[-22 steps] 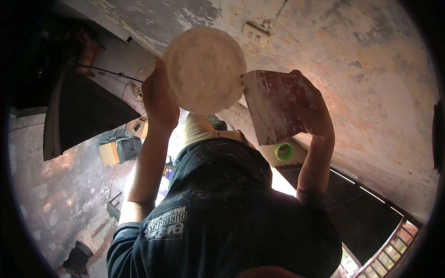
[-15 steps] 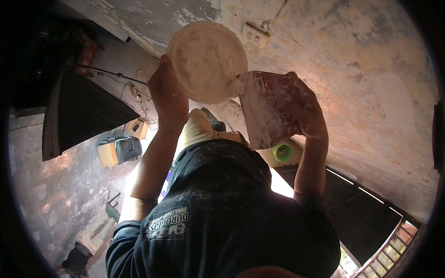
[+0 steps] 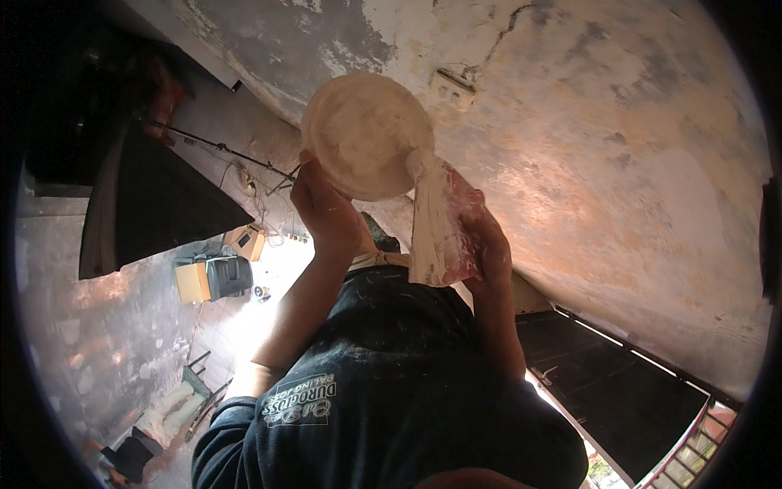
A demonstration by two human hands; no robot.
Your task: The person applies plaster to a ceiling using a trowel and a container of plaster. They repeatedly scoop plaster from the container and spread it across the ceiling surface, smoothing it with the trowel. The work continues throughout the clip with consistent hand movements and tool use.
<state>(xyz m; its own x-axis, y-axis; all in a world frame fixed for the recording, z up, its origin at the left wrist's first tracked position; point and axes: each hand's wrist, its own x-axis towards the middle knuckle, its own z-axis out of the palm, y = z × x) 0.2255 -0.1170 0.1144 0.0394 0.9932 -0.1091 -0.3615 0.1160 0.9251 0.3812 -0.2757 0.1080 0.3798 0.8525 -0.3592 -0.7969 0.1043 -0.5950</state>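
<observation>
While dish [image 3: 366,134] rim in tight left fingers [image 3: 307,167], red scraper [image 3: 454,236] in tight right fingers [image 3: 481,213].

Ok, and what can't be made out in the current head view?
Head view:
- left hand: some fingers, hidden behind the round dish
- red scraper in the right hand: far face, turned away
- reddish thing, upper left: too dark to identify
- grille, lower right: cut off by the dark lens rim
</observation>
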